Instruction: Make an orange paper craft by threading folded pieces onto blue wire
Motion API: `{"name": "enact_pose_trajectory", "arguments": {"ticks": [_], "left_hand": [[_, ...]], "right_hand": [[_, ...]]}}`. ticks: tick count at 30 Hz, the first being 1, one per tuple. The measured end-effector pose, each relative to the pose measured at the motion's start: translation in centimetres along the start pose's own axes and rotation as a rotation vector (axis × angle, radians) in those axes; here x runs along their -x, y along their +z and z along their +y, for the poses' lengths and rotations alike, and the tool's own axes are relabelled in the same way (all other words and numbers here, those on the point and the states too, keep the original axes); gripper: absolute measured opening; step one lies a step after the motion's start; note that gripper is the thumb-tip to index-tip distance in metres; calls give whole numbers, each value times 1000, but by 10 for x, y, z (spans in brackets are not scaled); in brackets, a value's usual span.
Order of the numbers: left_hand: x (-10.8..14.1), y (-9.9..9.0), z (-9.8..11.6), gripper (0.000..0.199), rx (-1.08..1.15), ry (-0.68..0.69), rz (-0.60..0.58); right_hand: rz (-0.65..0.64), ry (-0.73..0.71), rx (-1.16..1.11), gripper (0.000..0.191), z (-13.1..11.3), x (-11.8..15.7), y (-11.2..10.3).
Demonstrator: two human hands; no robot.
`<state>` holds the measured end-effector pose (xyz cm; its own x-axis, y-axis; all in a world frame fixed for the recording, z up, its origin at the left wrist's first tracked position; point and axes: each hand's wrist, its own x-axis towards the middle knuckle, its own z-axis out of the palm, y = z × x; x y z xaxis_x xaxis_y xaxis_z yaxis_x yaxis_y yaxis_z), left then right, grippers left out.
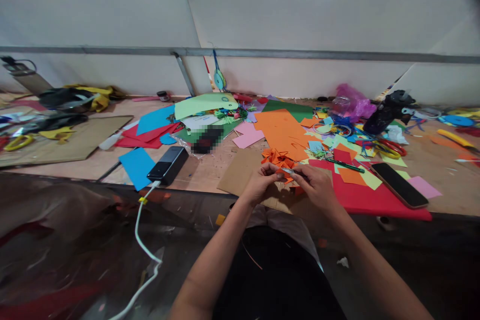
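Orange folded paper piece pinched between both hands at the table's near edge.
Left hand grips its left side with curled fingers; right hand grasps the right side and also holds a thin silvery tool. A black power bank lies at nine o'clock from the hands, orange paper sheets at twelve, a dark phone on red paper at three.

Orange folded paper, red sheet, blue card, black phone
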<state>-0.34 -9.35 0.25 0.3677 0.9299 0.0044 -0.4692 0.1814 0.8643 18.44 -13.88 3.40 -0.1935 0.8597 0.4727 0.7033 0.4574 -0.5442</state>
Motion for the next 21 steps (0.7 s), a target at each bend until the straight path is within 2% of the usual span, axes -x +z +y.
{"name": "enact_pose_trajectory", "arguments": {"ticks": [7,21], "left_hand": [[2,2,3,37,3,-5,3],[-2,-1,-2,37,-2,5,-8]], "right_hand": [[3,9,2,29,1,0,1],[31,89,-179,24,3,-1,2]]}}
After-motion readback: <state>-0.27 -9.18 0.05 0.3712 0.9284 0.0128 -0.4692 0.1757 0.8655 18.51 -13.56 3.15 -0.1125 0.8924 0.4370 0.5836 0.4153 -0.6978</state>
